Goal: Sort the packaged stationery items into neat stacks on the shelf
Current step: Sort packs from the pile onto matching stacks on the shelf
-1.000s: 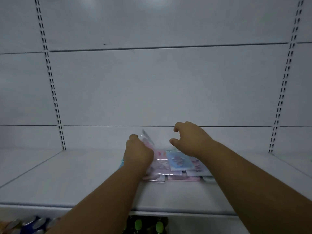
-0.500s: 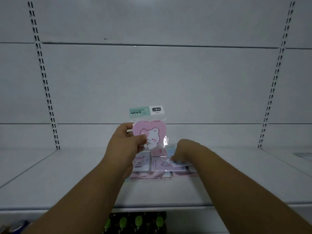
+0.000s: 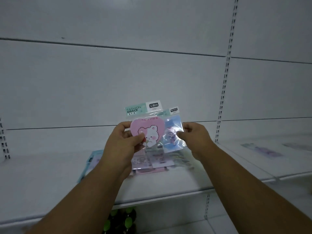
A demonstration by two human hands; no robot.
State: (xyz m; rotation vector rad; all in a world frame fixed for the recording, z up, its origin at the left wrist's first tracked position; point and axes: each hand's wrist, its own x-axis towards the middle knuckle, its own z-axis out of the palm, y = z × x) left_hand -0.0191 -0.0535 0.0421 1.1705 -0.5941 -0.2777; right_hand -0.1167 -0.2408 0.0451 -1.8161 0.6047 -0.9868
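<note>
My left hand (image 3: 122, 144) pinches a clear packet holding a pink heart-shaped pad with a white bear (image 3: 149, 130), raised above the white shelf (image 3: 50, 183). Just behind and to its right, my right hand (image 3: 195, 139) grips a second packet with a blue picture card (image 3: 173, 134). The two packets overlap in front of me. Below them a loose pile of similar pink and pastel packets (image 3: 155, 162) lies flat on the shelf, partly hidden by my hands. A teal-edged packet (image 3: 92, 160) lies to the left of the pile.
A pale flat packet (image 3: 263, 150) lies on the adjoining shelf section at right. Slotted uprights (image 3: 224, 81) run up the white back wall. Green-capped bottles (image 3: 121, 220) stand on the level below the shelf's front edge.
My right hand has lifted a blue-card packet off the pile and brought it up beside the heart packet. My left hand has stayed raised, and the view has swung left.
</note>
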